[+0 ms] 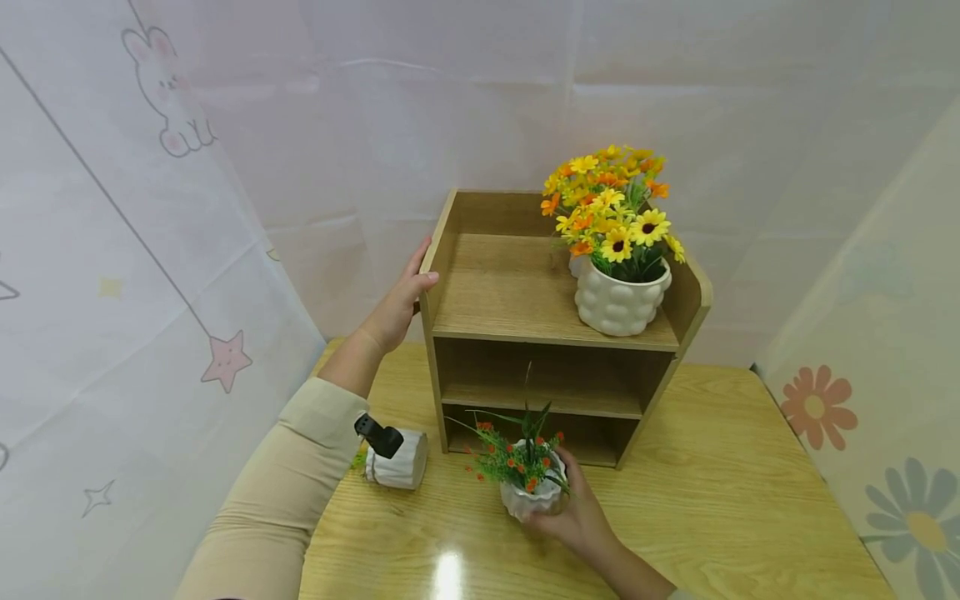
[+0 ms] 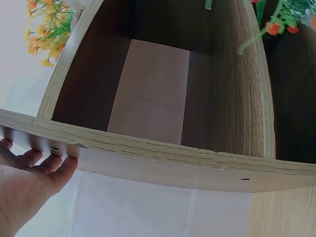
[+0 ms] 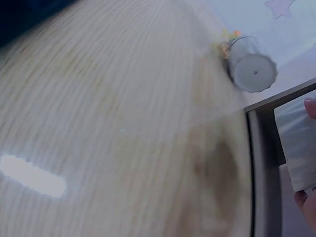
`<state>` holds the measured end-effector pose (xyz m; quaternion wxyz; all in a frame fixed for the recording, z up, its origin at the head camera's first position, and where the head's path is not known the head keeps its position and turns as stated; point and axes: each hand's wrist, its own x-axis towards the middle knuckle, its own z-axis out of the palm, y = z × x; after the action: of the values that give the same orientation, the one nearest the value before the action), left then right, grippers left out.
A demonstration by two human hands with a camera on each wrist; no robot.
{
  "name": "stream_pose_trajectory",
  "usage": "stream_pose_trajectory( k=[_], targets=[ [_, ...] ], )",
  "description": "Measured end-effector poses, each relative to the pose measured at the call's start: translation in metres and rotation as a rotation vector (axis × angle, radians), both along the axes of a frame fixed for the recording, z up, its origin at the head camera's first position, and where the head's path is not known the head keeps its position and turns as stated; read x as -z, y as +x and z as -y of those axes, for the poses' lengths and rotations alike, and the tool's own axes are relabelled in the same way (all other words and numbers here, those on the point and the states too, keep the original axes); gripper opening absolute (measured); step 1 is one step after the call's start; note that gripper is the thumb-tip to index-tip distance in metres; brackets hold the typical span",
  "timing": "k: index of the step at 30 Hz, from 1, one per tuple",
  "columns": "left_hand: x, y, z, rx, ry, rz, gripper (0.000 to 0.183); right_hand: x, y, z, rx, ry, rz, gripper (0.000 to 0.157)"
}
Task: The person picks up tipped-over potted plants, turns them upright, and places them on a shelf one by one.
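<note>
A small wooden shelf unit (image 1: 517, 287) stands on the table. My left hand (image 1: 393, 312) rests against the outside of its left side panel; in the left wrist view the fingertips (image 2: 66, 170) touch that panel's outer face. With my right hand (image 1: 577, 512) I grip a white flower pot (image 1: 531, 500) of grassy leaves and small orange-red flowers, in front of the bottom compartment. In the right wrist view only a few fingers and part of the white pot (image 3: 298, 140) show at the right edge.
On the shelf's top right stands a cream bubbled pot (image 1: 622, 300) of yellow flowers, with another orange-yellow flower plant (image 1: 585, 179) behind it. A white pot (image 1: 397, 461) lies on its side on the table (image 1: 720, 500), left of the shelf. Printed cloth surrounds the table.
</note>
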<state>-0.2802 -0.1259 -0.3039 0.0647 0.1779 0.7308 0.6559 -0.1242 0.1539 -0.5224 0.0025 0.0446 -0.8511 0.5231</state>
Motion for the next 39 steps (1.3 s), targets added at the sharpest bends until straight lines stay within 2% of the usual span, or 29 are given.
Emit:
stream_pose_trajectory(
  k=[9, 14, 21, 29, 39],
  targets=[
    [0.0, 0.0, 0.0, -0.001, 0.007, 0.006, 0.076, -0.03, 0.001, 0.004, -0.002, 0.019, 0.026, 0.106],
    [0.0, 0.0, 0.0, -0.002, 0.016, 0.008, 0.078, -0.046, -0.001, 0.005, -0.013, -0.006, 0.061, 0.108],
    [0.0, 0.0, 0.0, -0.003, 0.02, 0.004, 0.079, -0.069, -0.006, 0.003, -0.047, -0.001, 0.031, 0.108],
    [0.0, -0.001, 0.0, 0.001, 0.022, 0.005, 0.078, -0.099, -0.008, 0.002, -0.033, 0.03, 0.014, 0.108],
    [0.0, 0.0, 0.0, -0.001, 0.015, 0.007, 0.076, -0.123, -0.012, -0.001, -0.072, 0.02, -0.019, 0.108]
  ],
)
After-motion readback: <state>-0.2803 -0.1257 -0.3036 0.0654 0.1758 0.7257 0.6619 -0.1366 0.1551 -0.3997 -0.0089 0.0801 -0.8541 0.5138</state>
